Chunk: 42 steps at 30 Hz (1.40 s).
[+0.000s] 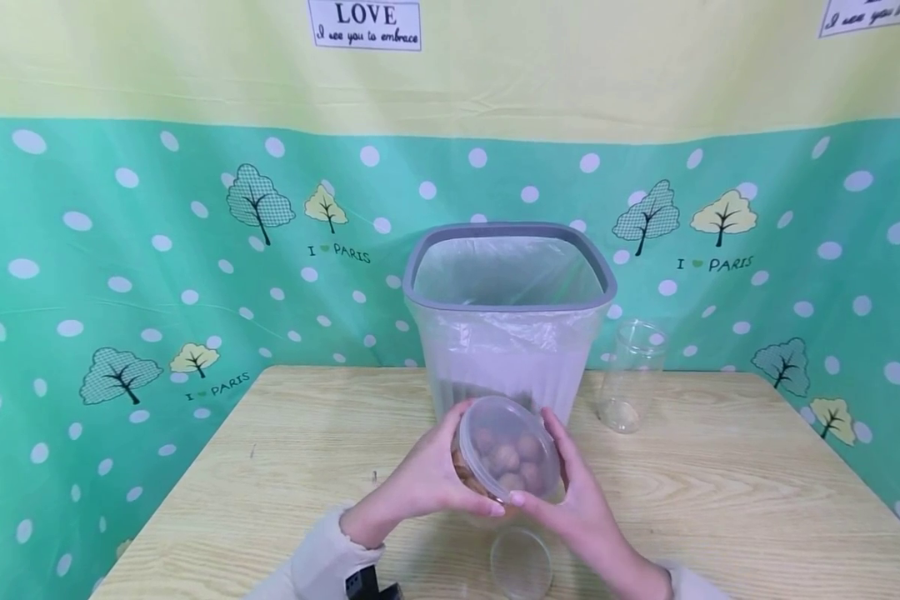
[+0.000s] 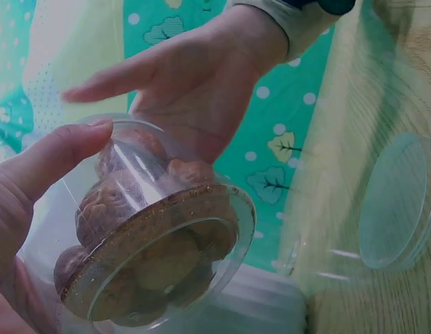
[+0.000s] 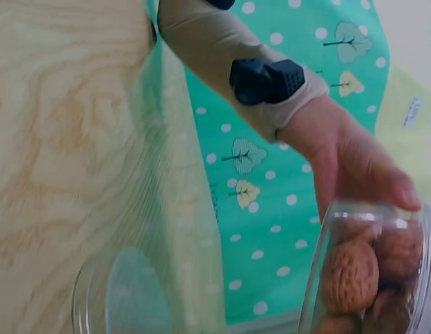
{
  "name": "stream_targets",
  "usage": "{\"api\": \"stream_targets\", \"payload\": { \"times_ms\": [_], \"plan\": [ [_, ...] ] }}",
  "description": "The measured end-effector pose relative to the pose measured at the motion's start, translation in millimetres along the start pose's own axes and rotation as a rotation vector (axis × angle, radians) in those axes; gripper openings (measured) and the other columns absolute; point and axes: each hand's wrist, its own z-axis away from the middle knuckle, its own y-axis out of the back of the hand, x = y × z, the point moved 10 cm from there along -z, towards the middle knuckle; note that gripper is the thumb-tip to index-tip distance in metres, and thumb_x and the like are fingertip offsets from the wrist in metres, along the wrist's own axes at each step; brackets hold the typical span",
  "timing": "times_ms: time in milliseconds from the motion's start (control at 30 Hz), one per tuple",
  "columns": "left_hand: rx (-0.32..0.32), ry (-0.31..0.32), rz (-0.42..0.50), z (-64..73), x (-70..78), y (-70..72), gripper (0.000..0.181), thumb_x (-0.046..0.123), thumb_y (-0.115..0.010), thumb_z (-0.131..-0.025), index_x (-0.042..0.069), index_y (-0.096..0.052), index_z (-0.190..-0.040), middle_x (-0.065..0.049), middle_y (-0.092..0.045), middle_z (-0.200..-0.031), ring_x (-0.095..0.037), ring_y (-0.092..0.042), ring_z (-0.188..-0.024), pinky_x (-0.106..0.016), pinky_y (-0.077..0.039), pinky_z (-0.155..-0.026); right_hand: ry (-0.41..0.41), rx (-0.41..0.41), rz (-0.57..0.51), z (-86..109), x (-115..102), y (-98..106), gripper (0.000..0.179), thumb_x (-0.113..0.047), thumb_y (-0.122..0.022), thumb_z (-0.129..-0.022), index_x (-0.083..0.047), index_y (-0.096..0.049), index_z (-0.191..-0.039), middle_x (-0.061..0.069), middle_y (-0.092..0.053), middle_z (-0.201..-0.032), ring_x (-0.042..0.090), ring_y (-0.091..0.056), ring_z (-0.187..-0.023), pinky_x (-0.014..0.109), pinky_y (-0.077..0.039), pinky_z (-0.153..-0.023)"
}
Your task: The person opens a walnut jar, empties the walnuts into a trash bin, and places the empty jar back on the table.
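Observation:
Both hands hold a clear, lidded jar of walnuts [image 1: 508, 458], raised above the table and tilted. Its translucent lid faces up toward the head camera, with round brown nuts showing through. My left hand [image 1: 438, 471] grips the jar's left side, thumb at the near edge of the lid. Around the opposite side curls my right hand [image 1: 581, 500], its thumb pressing the lid's near rim. In the left wrist view the walnuts [image 2: 108, 209] rest against the jar's base. Some far-side fingers are hidden by the jar.
A lined waste bin [image 1: 506, 350] with a grey rim stands behind the hands. To its right is a clear jar [image 1: 632, 379]. Close to the front of the wooden table [image 1: 720, 467] sits a clear round thing [image 1: 521, 564], a lid or a jar's top. Patterned cloth [image 1: 480, 175] hangs behind.

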Motion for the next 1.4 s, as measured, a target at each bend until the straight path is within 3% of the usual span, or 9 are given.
{"api": "stream_targets", "payload": {
  "times_ms": [167,367,500,633,767,867,1400],
  "plan": [
    [0.037,0.003,-0.043,0.9,-1.7,0.5,0.113,0.028,-0.093,-0.048,0.014,-0.031,-0.142,0.000,-0.051,-0.130,-0.019,-0.050,-0.117,-0.046,-0.037,-0.102,-0.169,0.051,-0.022,3.2,9.1,-2.7,0.097,-0.011,-0.077,-0.072,-0.002,-0.018,-0.149,0.022,-0.021,-0.153,0.039,-0.020,-0.139,0.005,-0.021,-0.101],
    [0.055,0.006,-0.058,1.3,-3.2,1.0,0.113,0.031,-0.093,-0.048,0.015,-0.032,-0.142,0.000,-0.052,-0.128,-0.019,-0.051,-0.115,-0.046,-0.038,-0.100,-0.228,0.063,-0.013,4.2,13.1,-6.2,0.101,-0.014,-0.079,-0.071,0.000,-0.015,-0.149,0.020,-0.020,-0.154,0.037,-0.017,-0.141,0.040,-0.018,-0.111],
    [0.057,0.010,-0.064,1.6,-4.0,0.9,0.114,0.030,-0.093,-0.048,0.013,-0.031,-0.142,-0.002,-0.051,-0.129,-0.020,-0.050,-0.115,-0.047,-0.038,-0.100,-0.234,0.072,-0.009,4.3,13.7,-6.7,0.103,-0.014,-0.080,-0.070,0.000,-0.016,-0.149,0.020,-0.021,-0.153,0.037,-0.017,-0.141,0.047,-0.018,-0.109],
    [0.054,0.021,-0.067,2.3,-4.6,0.9,0.114,0.030,-0.093,-0.048,0.012,-0.031,-0.142,-0.002,-0.050,-0.130,-0.020,-0.050,-0.116,-0.047,-0.038,-0.100,-0.236,0.078,-0.011,4.2,15.3,-6.5,0.104,-0.013,-0.081,-0.069,0.001,-0.016,-0.149,0.020,-0.022,-0.153,0.037,-0.019,-0.140,0.041,-0.020,-0.110],
    [0.050,0.025,-0.066,2.2,-5.1,1.1,0.114,0.032,-0.093,-0.048,0.013,-0.031,-0.142,-0.002,-0.049,-0.130,-0.020,-0.049,-0.116,-0.047,-0.038,-0.100,-0.237,0.079,-0.015,4.0,16.7,-6.2,0.104,-0.013,-0.081,-0.069,0.002,-0.016,-0.148,0.020,-0.024,-0.153,0.037,-0.020,-0.140,0.014,-0.023,-0.106],
    [0.052,0.021,-0.064,2.5,-4.8,1.5,0.114,0.032,-0.093,-0.048,0.015,-0.031,-0.142,-0.001,-0.050,-0.130,-0.020,-0.050,-0.116,-0.047,-0.038,-0.100,-0.227,0.077,-0.018,3.8,16.6,-6.2,0.105,-0.012,-0.081,-0.068,0.003,-0.016,-0.148,0.020,-0.024,-0.152,0.037,-0.021,-0.140,0.002,-0.021,-0.098],
    [0.005,0.009,-0.068,3.4,-4.8,0.0,0.114,0.030,-0.093,-0.049,0.011,-0.031,-0.143,-0.002,-0.050,-0.132,-0.020,-0.049,-0.118,-0.047,-0.037,-0.102,-0.128,0.020,0.009,4.1,15.9,-5.6,0.102,-0.010,-0.081,-0.068,0.000,-0.018,-0.148,0.018,-0.026,-0.152,0.038,-0.021,-0.139,0.004,-0.019,-0.100]
  ]
}}
